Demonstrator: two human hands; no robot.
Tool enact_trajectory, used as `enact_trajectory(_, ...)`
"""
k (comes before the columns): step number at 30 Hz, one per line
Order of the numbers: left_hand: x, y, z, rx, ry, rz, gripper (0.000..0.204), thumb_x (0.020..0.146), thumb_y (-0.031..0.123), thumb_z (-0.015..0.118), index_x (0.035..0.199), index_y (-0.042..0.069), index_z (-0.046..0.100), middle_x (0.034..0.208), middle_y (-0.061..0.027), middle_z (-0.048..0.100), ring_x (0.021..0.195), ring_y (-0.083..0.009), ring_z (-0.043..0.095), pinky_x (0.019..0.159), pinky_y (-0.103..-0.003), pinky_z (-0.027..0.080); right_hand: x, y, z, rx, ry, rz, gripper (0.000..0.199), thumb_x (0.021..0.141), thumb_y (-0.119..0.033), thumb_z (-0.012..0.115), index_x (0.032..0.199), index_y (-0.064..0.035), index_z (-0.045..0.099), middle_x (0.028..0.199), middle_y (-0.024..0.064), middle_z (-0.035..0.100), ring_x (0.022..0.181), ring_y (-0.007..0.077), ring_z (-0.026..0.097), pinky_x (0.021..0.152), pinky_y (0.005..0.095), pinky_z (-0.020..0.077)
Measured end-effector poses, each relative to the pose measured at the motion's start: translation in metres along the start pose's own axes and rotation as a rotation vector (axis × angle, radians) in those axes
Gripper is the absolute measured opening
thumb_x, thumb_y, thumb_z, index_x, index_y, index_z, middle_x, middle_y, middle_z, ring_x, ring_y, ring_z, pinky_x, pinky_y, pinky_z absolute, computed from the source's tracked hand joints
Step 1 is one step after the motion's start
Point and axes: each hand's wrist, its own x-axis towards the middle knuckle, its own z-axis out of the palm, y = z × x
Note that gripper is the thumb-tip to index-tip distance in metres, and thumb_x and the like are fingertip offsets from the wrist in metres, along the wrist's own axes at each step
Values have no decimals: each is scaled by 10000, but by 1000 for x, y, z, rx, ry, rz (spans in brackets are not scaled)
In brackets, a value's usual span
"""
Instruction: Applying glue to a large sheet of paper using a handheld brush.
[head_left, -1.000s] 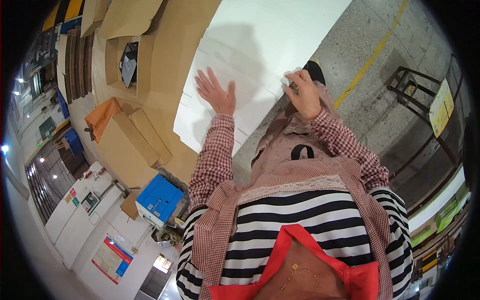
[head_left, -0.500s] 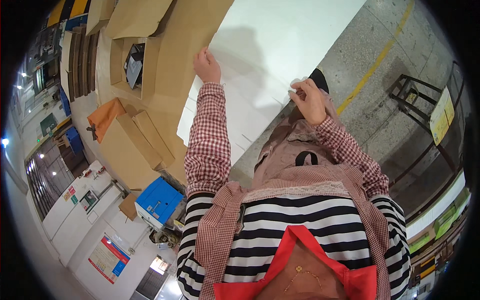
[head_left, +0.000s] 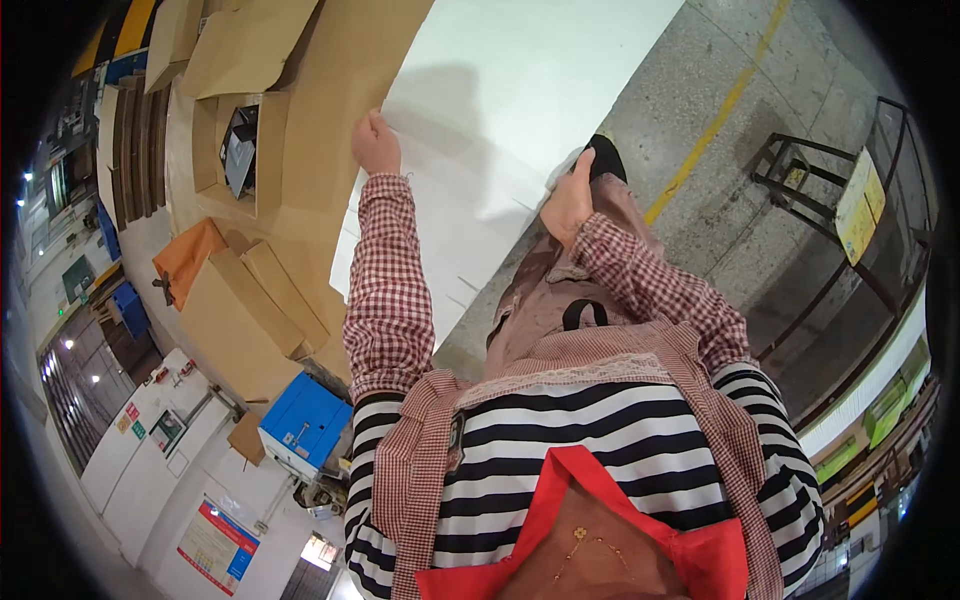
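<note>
A large white cardboard sheet (head_left: 520, 75) stretches away in front of me, with short slits along its near left edge and near end. My left hand (head_left: 377, 147) is closed at the sheet's left edge, fingers curled and the thumb side upward. At the right edge my right hand (head_left: 569, 203) grips the sheet, thumb pointing forward and the other fingers mostly hidden. A dark shadow falls across the white surface between my hands.
Brown cardboard (head_left: 310, 150) lies left of the sheet, beside an open carton (head_left: 268, 160) holding dark and grey pieces. Further left are an orange cloth (head_left: 190, 262) and a blue box (head_left: 306, 420). On the right, a black metal frame (head_left: 800, 180) stands on the concrete floor (head_left: 700, 110).
My right hand has gone from a loose pinch with bent fingers to a grip on the right edge, thumb forward. The left hand stays at the left edge. The whole view has shifted slightly.
</note>
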Motion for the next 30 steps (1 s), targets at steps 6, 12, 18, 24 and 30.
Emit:
enact_trajectory(6,9,-8,-6,-43,-18,-68,399,960,329,418,932,65,715,873,-170,679,845,-346,635,744,-436,480,3,-10,-13,-31,96,53,1055,804,-838,264,1456,-9,281,1481,133,362,1354,297,333,1124,398,246)
enact_trajectory(12,20,-4,-5,-13,-194,-155,450,945,409,429,946,61,715,878,-185,677,863,-352,633,767,-435,479,31,-28,-17,-178,304,-19,941,863,-757,262,1365,24,417,1433,103,443,1284,271,410,1090,448,262)
enact_trajectory(18,-16,15,-45,17,195,-57,351,928,319,520,1120,52,644,1115,-171,639,1001,-353,587,856,-450,442,-21,-160,-98,-353,410,-16,680,917,-471,504,1391,-17,327,1382,133,455,1269,315,427,1065,464,309)
enact_trajectory(24,-136,80,-76,-104,378,-165,316,920,197,537,1196,56,596,1175,-150,615,1123,-361,530,974,-419,393,-32,-251,-21,-932,454,-294,516,995,-326,463,1420,-52,359,1402,141,441,1285,282,435,1083,455,307)
enact_trajectory(30,-173,168,-17,178,74,-403,450,938,155,469,1387,184,445,1474,-91,361,1369,-336,288,1047,-606,236,10,-250,101,-1649,-715,-462,214,942,-57,522,1139,-10,594,1135,103,592,1034,209,572,894,293,447)
